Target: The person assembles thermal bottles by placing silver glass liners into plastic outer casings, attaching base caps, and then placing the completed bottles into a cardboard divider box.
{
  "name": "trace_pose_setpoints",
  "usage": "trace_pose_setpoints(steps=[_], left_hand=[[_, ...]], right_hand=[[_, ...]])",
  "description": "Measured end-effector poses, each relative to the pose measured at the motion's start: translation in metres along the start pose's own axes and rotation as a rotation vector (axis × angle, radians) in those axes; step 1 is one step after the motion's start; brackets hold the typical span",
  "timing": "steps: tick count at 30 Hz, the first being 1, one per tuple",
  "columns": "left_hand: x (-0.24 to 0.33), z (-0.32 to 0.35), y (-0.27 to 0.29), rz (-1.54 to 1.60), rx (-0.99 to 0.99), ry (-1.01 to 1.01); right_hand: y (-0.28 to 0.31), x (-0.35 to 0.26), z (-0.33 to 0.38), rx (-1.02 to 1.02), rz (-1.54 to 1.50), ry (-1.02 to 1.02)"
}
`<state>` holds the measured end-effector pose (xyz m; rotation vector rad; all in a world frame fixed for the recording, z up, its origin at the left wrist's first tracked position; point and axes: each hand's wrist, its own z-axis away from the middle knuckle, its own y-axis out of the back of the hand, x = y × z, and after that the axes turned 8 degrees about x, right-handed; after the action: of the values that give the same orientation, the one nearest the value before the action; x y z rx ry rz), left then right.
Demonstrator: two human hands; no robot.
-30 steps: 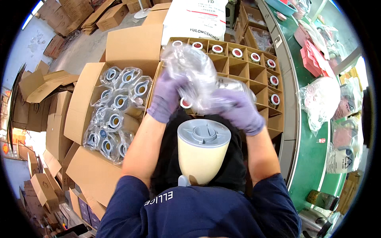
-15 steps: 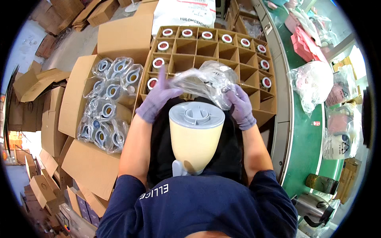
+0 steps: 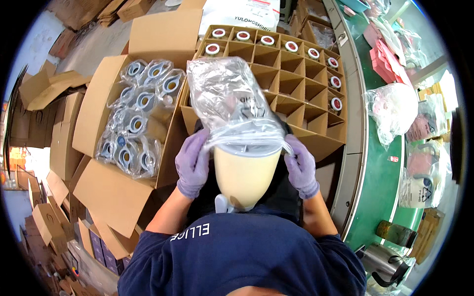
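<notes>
A cream jug (image 3: 244,175) stands upright against the person's lap, its long axis vertical. A clear bag (image 3: 229,101) caps its top. Left hand (image 3: 193,163) and right hand (image 3: 301,165) pinch the bag's mouth on opposite sides, equally near.

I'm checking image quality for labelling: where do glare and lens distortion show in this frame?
Head view: glare streaks the clear plastic bag over the cream cup; the green conveyor and divider carton edges bow toward the rim; corners are black; gloved hands stay sharp.
</notes>
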<state>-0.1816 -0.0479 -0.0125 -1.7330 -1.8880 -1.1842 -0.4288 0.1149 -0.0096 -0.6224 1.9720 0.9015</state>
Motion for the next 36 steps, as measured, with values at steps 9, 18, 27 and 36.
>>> trace_pose_setpoints(steps=[9,18,27,36], left_hand=[[0.047,0.020,0.063,0.255,-0.554,-0.479],[0.049,0.013,0.114,-0.137,-0.659,-0.389],[0.024,-0.007,-0.046,-0.001,-0.336,-0.285],[-0.021,0.026,-0.001,0.151,-0.225,0.384]], right_hand=[[0.009,-0.014,0.036,-0.422,0.198,0.249],[0.014,-0.045,0.019,-0.651,0.205,0.263],[0.041,-0.037,0.009,-0.271,0.198,-0.124],[0.031,0.022,-0.005,0.087,0.268,-0.166]])
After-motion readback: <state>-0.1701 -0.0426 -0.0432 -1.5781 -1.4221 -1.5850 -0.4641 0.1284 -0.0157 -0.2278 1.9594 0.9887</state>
